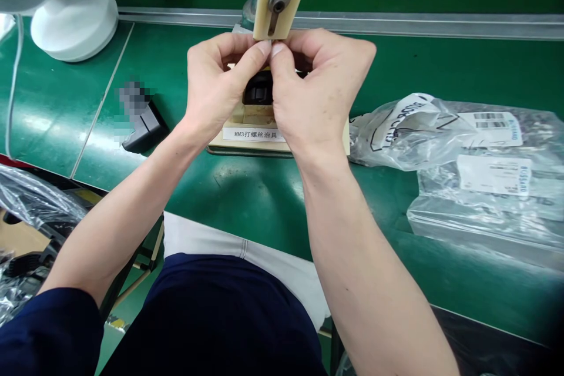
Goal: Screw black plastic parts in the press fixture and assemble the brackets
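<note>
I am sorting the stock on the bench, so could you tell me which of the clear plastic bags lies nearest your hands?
The crumpled bag with black lettering, just right of the right hand; the flatter labelled bags lie farther right.

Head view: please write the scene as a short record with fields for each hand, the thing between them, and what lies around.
left hand: fingertips pinched against the right hand's, above the black part
right hand: fingers curled over the black part
black part: seated in the jig
jig: beige, white label on front, on green table
above: beige block
left: white base
right: bags
</note>
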Tool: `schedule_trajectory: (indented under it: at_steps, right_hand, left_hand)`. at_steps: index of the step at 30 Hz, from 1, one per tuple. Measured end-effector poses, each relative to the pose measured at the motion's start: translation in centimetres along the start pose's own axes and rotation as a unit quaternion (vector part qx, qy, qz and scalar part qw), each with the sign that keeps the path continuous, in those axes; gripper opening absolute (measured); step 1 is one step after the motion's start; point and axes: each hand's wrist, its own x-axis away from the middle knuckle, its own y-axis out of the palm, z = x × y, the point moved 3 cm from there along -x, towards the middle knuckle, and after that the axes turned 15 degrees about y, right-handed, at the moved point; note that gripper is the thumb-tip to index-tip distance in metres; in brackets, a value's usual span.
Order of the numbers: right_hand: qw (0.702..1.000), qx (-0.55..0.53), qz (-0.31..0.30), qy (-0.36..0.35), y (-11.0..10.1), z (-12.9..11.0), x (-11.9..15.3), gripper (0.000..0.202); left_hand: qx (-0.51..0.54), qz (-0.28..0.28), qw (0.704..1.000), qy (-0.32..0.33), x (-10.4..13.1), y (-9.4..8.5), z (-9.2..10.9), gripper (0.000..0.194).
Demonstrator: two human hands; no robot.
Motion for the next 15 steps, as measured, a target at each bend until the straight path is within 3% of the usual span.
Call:
schedule_trajectory:
  at_steps: [7,15]
  right_hand:
    - [0.999,0.014,-0.022,-0.026,-0.21,0.17,0.12,0.019]
    - [0.985,0.165,0.015,-0.037,0.22,0.43,0.05,0.021]
  left_hand:
    - [-0.045,-0.016,0.998,0.047,-0.33,-0.36,-0.03,0.014]
    - [-0.052,-0.026,0.996,0.072,-0.57,-0.92,-0.62,0.019]
